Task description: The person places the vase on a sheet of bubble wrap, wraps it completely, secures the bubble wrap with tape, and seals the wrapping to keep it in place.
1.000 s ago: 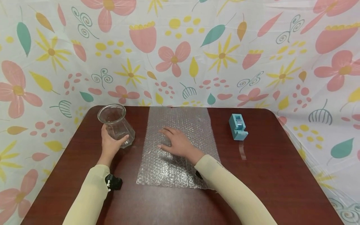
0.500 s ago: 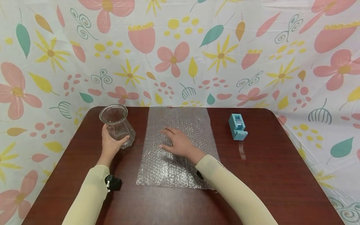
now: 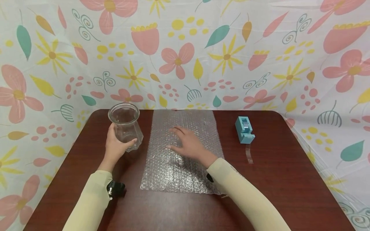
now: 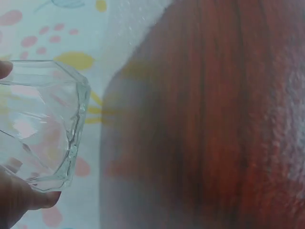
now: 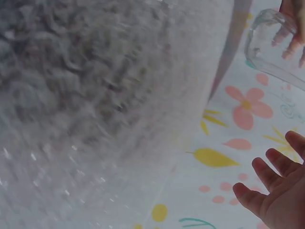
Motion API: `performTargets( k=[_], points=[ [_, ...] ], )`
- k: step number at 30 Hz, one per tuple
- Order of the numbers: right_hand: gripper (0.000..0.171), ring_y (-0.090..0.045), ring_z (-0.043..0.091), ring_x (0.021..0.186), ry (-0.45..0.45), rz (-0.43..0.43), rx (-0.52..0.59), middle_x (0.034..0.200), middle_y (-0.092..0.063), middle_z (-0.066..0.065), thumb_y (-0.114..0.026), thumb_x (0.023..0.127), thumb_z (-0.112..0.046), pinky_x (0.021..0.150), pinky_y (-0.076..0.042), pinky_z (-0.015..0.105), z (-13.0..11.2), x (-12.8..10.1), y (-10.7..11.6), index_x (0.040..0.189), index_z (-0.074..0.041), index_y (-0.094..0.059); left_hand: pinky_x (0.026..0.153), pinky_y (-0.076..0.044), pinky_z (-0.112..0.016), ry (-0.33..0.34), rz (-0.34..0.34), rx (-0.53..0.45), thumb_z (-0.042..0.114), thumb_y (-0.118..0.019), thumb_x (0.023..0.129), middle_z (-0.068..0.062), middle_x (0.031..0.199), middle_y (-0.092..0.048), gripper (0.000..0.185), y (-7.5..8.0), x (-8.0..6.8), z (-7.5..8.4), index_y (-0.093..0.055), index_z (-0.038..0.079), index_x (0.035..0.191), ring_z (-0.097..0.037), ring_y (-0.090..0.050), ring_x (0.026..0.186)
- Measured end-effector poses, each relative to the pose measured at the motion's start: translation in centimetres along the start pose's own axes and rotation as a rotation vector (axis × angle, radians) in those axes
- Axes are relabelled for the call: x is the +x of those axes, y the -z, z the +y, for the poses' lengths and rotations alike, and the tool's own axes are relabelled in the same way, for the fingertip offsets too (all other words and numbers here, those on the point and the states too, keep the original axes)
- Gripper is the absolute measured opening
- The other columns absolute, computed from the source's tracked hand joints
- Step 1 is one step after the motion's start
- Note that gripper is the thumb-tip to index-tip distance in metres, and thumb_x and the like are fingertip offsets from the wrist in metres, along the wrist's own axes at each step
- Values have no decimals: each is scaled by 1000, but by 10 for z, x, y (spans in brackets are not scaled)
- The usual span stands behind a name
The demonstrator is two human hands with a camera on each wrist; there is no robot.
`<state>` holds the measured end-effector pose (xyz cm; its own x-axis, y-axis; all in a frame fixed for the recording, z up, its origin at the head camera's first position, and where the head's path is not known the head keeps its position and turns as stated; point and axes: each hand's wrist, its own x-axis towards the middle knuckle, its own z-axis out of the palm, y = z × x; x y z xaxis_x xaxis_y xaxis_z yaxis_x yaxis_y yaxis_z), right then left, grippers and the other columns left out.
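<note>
Vase [image 3: 125,126] (left-hand fingers [image 3: 130,142]) now nearer bubble wrap [image 3: 185,166]

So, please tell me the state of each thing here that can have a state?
Glass vase: empty, upright, held.
Left hand: grips the vase.
Right hand: fingers straight, above the bubble wrap.
Bubble wrap: spread flat, unrolled.
Tape dispenser: upright, tape strip hanging out on the table.
</note>
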<state>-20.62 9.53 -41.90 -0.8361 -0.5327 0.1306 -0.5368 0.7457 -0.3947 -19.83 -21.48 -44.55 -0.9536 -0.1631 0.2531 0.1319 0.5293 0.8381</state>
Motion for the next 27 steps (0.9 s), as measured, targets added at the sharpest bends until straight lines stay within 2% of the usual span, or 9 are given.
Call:
performTargets(
  k=[6,15,22,27],
  points=[
    [74,-44,41,147,26,64,3,161,-42,18,-70,94,-47,118,-39,60,-3,-6,15,155,-13,-44,118,-34,-65,-66,-40,54,11,-89,73,-25,157,-39,106,-1,-4,18,-25,4,158,-43,-40,145],
    [86,-38,43,150,69,129,3,165,-35,17,-77,87,-49,120,-35,64,-8,-16,42,157,-12,-40,111,-40,-67,-132,-61,175,16,-91,71,-23,150,-47,101,-1,-5,37,-34,5,153,-42,-46,138],
    [94,-42,45,145,169,242,-100,161,-38,21,-85,78,-47,112,-40,68,-11,-25,64,153,-9,-43,100,-43,-68,-244,-51,275,17,-94,65,-21,140,-54,99,1,-4,49,-42,6,149,-42,-49,126],
    [97,-42,44,144,201,275,-204,160,-38,20,-84,75,-56,109,-41,69,-16,-30,80,153,-13,-44,98,-43,-73,-291,-93,389,22,-94,67,-22,147,-50,99,4,-6,64,-42,8,150,-44,-45,133]
  ],
)
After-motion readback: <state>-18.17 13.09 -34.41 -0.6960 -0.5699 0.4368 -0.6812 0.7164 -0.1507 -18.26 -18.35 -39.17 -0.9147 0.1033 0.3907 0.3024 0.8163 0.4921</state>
